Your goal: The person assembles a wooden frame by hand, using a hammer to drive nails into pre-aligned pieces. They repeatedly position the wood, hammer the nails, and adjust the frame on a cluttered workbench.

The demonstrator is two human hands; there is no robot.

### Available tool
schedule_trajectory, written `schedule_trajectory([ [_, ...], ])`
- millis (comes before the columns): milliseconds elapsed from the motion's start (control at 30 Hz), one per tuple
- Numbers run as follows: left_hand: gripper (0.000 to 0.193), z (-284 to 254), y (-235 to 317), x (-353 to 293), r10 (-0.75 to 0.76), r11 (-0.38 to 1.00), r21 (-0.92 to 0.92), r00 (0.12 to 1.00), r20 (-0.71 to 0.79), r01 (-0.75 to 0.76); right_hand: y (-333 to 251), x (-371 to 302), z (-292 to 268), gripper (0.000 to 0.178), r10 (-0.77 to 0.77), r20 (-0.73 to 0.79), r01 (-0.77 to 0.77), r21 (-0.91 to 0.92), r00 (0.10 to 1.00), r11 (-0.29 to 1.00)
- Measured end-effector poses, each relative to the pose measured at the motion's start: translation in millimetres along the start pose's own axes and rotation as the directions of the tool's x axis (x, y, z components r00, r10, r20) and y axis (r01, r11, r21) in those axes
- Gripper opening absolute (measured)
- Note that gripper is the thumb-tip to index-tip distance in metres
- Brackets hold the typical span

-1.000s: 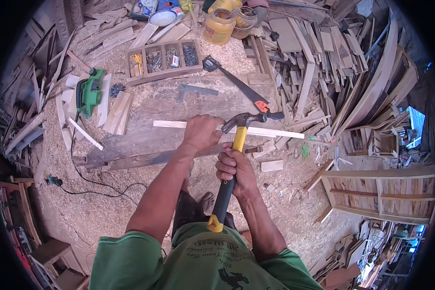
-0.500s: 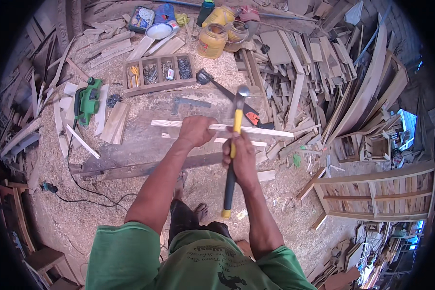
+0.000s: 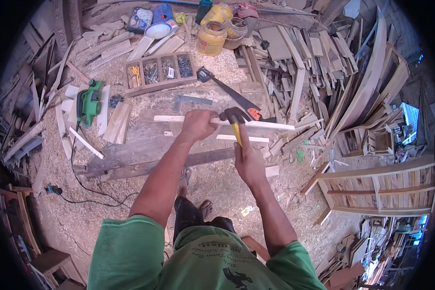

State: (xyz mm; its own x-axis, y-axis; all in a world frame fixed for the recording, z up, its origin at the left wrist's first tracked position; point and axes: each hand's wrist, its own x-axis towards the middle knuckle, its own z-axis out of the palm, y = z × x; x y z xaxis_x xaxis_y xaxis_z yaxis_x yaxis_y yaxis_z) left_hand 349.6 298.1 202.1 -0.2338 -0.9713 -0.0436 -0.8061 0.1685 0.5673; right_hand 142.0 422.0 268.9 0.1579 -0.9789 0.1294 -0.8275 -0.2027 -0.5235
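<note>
My left hand (image 3: 199,126) is closed round a long, narrow wooden strip (image 3: 273,125) that lies crosswise above the plank workbench. In my right hand (image 3: 251,163) is a claw hammer (image 3: 236,131) with a yellow and dark handle. Its head is at the strip, just right of my left fingers; whether it touches the wood I cannot tell. A shorter wooden strip (image 3: 249,139) runs below the long one, nearer to me. Beyond my hands lie a metal try square (image 3: 194,100) and a handsaw (image 3: 233,95) with a dark blade.
A divided wooden box (image 3: 162,88) of nails and screws stands at the back. Left of the bench is a green electric planer (image 3: 89,104) with its cord on the floor. Yellow jars (image 3: 211,41) stand farther back. Wood offcuts (image 3: 287,53) are heaped at right.
My right hand has tipped the hammer over, so its head came down toward me onto or near the strip. The left hand keeps its grip on the strip, slightly shifted right.
</note>
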Motion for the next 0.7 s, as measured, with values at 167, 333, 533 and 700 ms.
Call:
schedule_trajectory([
  [167, 0.036, 13.5, -22.3, -5.2, 0.078, 0.996, 0.053, 0.989, -0.122, -0.072, -44.8, 2.0, -40.9, 0.067, -0.038, -0.235, 0.092, 0.227, 0.971, 0.970],
  [333, 0.035, 4.5, -7.2, -7.1, 0.048, 0.999, 0.021, 0.998, -0.048, -0.047, -69.8, 9.5, -74.5, 0.074, -0.218, -0.684, 0.506, 0.252, 0.696, 0.825],
  [533, 0.040, -0.7, 1.7, -3.9, 0.030, 1.000, 0.011, 0.997, -0.070, -0.029, 7.1, -19.3, 11.8, 0.071, 0.019, -0.055, -0.020, -0.025, 0.998, 0.999],
  [700, 0.040, 1.4, -10.6, -6.2, 0.039, 0.997, 0.062, 0.995, -0.093, -0.034, -49.4, 2.6, -48.5, 0.066, 0.108, -0.171, -0.059, 0.267, 0.979, 0.962],
])
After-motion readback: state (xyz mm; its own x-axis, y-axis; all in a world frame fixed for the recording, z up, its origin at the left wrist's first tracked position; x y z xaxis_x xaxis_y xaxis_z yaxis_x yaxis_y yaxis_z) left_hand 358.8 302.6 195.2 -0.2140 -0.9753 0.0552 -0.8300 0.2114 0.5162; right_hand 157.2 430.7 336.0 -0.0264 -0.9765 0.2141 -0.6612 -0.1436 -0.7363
